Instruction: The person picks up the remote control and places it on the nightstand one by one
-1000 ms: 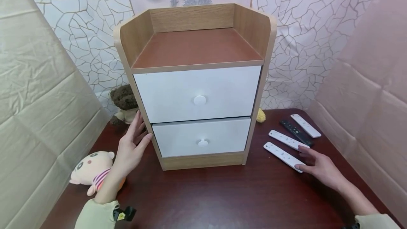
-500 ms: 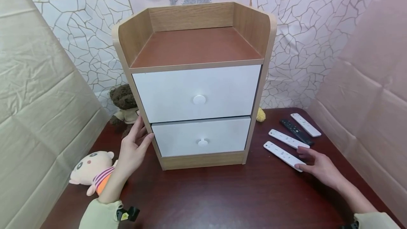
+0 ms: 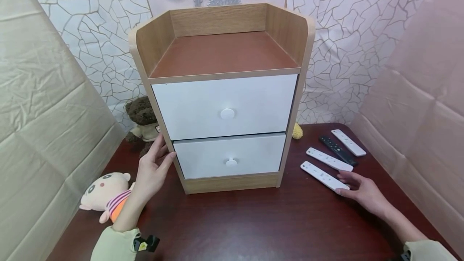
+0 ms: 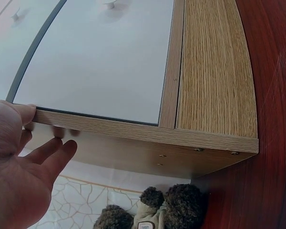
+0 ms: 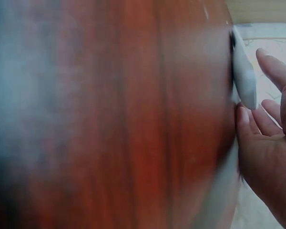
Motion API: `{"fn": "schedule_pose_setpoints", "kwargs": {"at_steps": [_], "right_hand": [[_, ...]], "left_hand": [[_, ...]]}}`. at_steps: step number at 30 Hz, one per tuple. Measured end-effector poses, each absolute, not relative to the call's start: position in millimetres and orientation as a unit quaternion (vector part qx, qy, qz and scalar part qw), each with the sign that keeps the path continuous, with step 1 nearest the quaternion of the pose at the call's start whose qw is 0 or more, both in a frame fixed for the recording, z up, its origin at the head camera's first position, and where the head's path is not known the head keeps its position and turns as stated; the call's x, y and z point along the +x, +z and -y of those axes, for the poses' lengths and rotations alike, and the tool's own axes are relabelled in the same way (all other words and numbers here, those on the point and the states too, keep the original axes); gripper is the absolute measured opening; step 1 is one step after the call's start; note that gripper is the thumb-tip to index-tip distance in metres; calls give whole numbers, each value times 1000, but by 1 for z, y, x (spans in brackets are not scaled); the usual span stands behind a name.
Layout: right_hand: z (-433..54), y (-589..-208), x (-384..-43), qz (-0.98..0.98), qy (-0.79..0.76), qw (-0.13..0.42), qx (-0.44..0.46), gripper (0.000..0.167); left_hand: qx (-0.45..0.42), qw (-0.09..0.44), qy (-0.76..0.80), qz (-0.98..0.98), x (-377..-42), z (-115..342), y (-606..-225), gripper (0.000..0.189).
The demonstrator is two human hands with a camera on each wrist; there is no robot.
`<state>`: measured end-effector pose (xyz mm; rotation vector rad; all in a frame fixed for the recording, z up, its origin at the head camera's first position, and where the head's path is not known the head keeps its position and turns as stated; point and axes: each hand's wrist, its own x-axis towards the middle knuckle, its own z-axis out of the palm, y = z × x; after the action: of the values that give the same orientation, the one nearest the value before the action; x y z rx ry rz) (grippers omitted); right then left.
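My left hand (image 3: pixel 150 176) is at the left side of a wooden cabinet (image 3: pixel 232 182) with two closed white drawers. In the left wrist view, its thumb touches the front edge while the other fingers (image 4: pixel 62 155) lie extended beside the side panel. On the right, my right hand (image 3: pixel 366 194) has its thumb and fingers on either side of the near end of a white remote control (image 3: pixel 320 174), pinching it. The right wrist view shows this white remote (image 5: pixel 244 71) edge-on beside the fingers. A second white remote (image 3: pixel 328 158) lies just behind it.
A black remote (image 3: pixel 337 150) and another white remote (image 3: pixel 348 142) lie farther back on the dark red table (image 3: pixel 232 224). A pink plush toy (image 3: pixel 103 192) lies by the left forearm. Behind the cabinet show a brown teddy bear (image 3: pixel 141 112) and something yellow (image 3: pixel 297 131). Fabric walls surround the table.
My left hand has moved slightly right, bringing its thumb against the cabinet's edge. The near end of the front white remote has shifted slightly away from me, with the right fingers at it.
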<state>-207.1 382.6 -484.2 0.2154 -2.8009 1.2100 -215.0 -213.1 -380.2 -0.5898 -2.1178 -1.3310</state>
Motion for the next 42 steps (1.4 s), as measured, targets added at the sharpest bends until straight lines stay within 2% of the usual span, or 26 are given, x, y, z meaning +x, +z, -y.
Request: {"fn": "schedule_pose_setpoints", "kwargs": {"at_steps": [9,22,42], "right_hand": [[-382,-490,-208,914,395,54,74,68],[-384,-490,-208,940,338,31,40,69],[-382,-488,-207,944,328,37,16,58]], "left_hand": [[-209,281,-491,798,-215,213,-380,68],[-213,282,-487,798,-215,214,-380,68],[-216,276,-494,796,-214,214,-377,67]]}}
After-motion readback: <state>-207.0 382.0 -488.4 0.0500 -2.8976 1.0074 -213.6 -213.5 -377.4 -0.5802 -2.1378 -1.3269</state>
